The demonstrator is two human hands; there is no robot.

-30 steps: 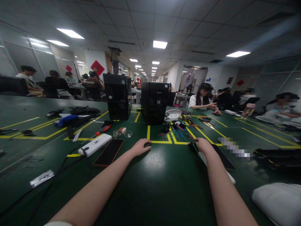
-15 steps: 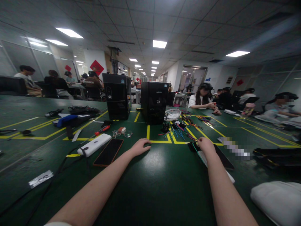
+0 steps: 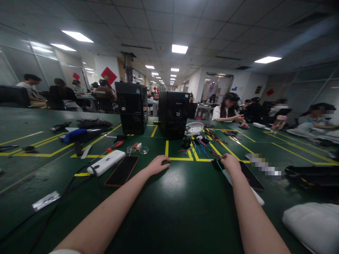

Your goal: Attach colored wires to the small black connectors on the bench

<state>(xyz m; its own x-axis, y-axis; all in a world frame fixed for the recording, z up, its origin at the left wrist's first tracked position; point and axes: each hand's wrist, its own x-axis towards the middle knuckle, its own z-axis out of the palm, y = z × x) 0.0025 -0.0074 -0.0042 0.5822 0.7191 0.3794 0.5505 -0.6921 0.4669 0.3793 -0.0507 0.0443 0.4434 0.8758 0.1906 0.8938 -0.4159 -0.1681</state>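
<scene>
Tabletop (image 3: 172, 211) looked smooth, semi-gloss, light glaring off it; yellow tape (image 3: 181, 159) had a faint sheen. Left tower (image 3: 131, 120) and right tower (image 3: 172, 121) had smooth, dark, shiny fronts; phone (image 3: 123, 171) screen was glossy. White oblong device (image 3: 111, 161) and basket (image 3: 194, 129) looked plastic, wires (image 3: 203, 151) plastic-sheathed, pale bundle (image 3: 312, 224) matt cloth.

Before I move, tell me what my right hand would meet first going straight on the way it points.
Likely the loose coloured wires just ahead of your right hand, though depth is hard to judge here.

A white sleeve (image 3: 65, 251) ends above the bare left forearm (image 3: 113, 211)
</scene>
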